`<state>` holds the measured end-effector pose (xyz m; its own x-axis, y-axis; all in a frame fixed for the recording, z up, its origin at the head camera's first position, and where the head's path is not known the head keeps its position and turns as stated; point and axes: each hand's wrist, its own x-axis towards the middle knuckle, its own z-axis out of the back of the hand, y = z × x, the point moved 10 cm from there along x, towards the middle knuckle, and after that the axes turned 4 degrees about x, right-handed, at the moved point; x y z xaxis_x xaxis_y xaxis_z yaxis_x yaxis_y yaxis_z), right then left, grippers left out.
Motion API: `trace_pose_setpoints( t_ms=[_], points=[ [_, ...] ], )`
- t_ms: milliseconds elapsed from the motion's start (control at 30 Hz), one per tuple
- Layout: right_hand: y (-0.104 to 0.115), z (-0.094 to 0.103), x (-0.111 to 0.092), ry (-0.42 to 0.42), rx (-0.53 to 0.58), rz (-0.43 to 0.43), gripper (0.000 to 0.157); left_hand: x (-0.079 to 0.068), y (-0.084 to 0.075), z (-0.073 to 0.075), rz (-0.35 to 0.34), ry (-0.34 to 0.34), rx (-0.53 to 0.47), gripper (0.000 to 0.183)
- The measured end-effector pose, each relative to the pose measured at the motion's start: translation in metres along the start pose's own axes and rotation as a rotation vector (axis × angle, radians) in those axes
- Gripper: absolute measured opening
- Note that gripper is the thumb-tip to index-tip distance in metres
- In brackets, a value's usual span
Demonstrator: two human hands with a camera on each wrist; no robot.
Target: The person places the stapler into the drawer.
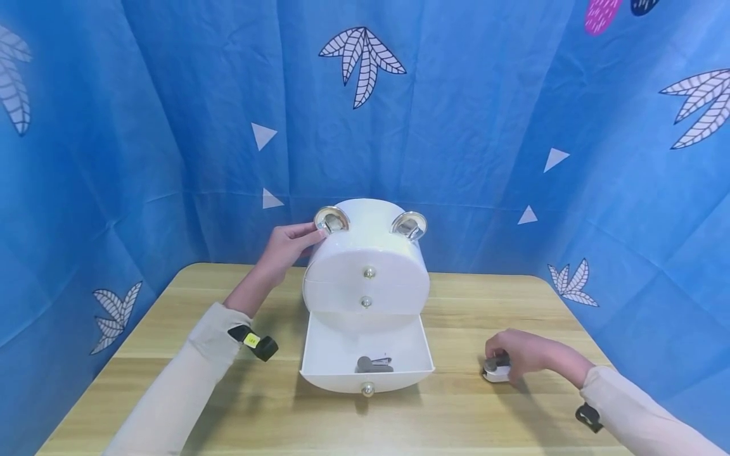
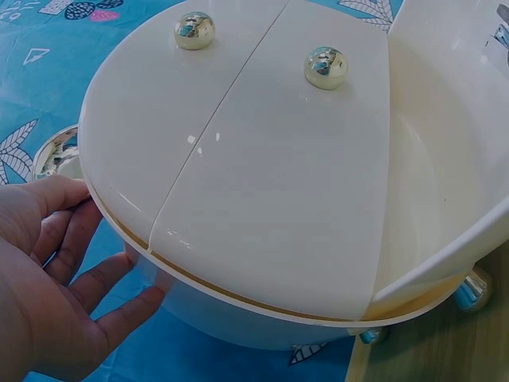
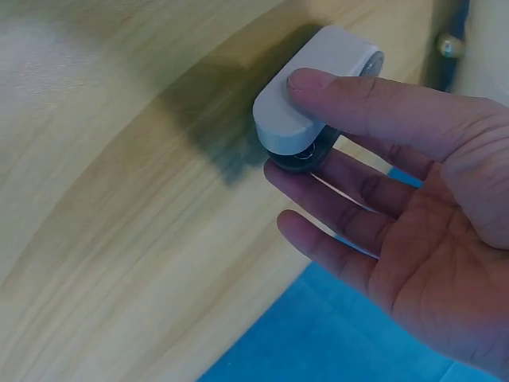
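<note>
A white storage box [image 1: 365,282] with two ear-like gold rings stands on the table, its bottom drawer [image 1: 333,342] pulled out. My left hand [image 1: 291,247] touches the box's left side by the ear; in the left wrist view its fingers [image 2: 107,278] spread along the curved wall, thumb at the front rim. Low at the right, my right hand [image 1: 525,351] pinches a small white and dark grey stapler [image 1: 497,375] close over the tabletop. The right wrist view has the thumb on the stapler's white face [image 3: 306,87] and fingertips at its dark side. A small grey stapler [image 1: 376,365] lies in the drawer.
Two closed drawers with round gold knobs [image 1: 369,272] sit above the open one, which has its own knob [image 1: 367,389]. Blue patterned cloth [image 1: 365,139] hangs behind and along both sides of the wooden table [image 1: 456,418].
</note>
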<state>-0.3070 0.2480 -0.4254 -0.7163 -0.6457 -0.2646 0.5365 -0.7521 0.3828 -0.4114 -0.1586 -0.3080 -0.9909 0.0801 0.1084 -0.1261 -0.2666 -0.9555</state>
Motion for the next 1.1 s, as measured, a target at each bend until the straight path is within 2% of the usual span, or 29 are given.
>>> trace_pose_setpoints(
  t_ms=[400,533,800,1100],
  points=[
    [0.022,0.01,0.011,-0.014,-0.046,0.067,0.039,0.0,0.002,0.0,-0.001,0.001,0.017,0.047],
    [0.029,0.017,0.015,-0.023,-0.061,0.064,0.038,0.0,0.003,0.001,-0.003,0.003,0.019,0.047],
    [0.052,0.04,0.019,-0.05,-0.064,0.099,0.037,0.001,0.001,0.001,-0.01,0.004,0.011,0.047],
    [0.088,0.072,0.021,-0.106,-0.129,0.115,0.033,0.001,0.002,0.001,-0.014,0.002,0.005,0.047]
  ],
)
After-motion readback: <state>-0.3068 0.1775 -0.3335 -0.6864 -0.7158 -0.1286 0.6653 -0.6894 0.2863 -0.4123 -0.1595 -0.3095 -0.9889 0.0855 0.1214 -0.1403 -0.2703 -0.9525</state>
